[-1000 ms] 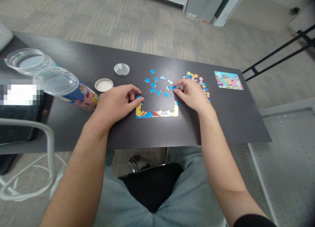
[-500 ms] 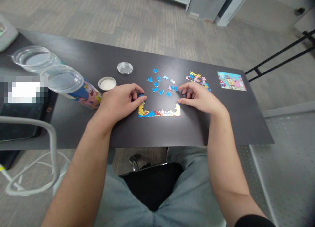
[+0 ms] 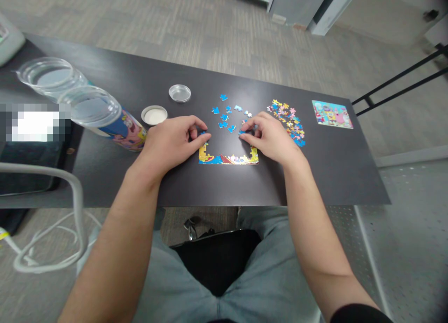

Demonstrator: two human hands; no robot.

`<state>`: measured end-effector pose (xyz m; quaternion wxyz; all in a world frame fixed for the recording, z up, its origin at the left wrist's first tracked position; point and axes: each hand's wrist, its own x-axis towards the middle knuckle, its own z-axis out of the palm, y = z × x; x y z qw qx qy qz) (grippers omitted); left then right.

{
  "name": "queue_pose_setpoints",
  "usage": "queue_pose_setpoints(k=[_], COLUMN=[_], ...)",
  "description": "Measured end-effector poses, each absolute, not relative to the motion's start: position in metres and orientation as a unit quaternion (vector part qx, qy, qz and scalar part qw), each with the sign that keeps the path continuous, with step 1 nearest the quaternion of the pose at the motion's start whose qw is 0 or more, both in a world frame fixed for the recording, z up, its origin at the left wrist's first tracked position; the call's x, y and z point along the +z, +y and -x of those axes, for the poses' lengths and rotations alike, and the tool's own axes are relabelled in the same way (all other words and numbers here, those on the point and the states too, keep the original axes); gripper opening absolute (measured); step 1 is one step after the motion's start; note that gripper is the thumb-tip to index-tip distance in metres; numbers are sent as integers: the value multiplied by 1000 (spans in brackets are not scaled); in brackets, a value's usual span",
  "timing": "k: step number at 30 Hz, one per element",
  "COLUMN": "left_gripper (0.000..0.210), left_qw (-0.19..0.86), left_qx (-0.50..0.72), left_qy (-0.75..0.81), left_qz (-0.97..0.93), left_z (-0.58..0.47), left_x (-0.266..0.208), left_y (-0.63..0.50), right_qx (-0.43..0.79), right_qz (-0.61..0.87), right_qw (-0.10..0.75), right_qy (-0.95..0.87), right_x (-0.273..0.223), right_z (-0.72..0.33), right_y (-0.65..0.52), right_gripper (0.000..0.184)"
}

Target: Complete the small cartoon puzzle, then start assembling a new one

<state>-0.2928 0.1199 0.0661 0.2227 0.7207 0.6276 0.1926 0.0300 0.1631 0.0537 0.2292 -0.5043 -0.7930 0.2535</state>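
A partly joined jigsaw puzzle (image 3: 228,160) lies on the dark table, its bottom row and two short sides forming a U. My left hand (image 3: 177,138) is curled at the top of its left side, thumb and index finger around a blue bit there. My right hand (image 3: 268,135) is above the right side, with its thumb and index finger closed on a blue puzzle piece (image 3: 241,132). Just beyond both hands lie several loose blue pieces (image 3: 224,117). A pile of mixed-colour pieces (image 3: 290,120) is to the right of my right hand.
A cartoon picture card (image 3: 332,114) lies far right on the table (image 3: 336,173). Two clear-topped canisters (image 3: 128,129) stand left, near a white-lined round lid (image 3: 154,115) and a clear lid (image 3: 179,93). A dark device (image 3: 31,169) and a pale cable (image 3: 75,187) are at the left edge.
My right hand has moved left and its fingers have closed on a blue piece, uncovering more of the pile. My left hand stays at the puzzle's left side.
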Motion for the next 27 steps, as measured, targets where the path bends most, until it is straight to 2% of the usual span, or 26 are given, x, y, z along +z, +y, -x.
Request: queue_pose_setpoints(k=[6,10,19,22,27], left_gripper=[29,29,27,24,25], left_qw=[221,217,219,223,223], left_qx=[188,182,182,186,187], left_qy=[633,635,635,633,631], left_qz=[-718,-719,-718,-718,-719], left_z=[291,291,291,291,290], left_x=[68,69,69,69,68], left_y=[120,120,120,120,120], right_qx=[345,373,380,397,323], right_qz=[511,484,486,491,505], right_qw=[217,275,315,300,274], right_qy=[-756,-742,-721,-715,-752], right_x=[58,51,43,44,49], right_z=[-39,-46,-49,-41,-29], right_y=[164,168,174,172,170], right_gripper=[17,17,24,27,20])
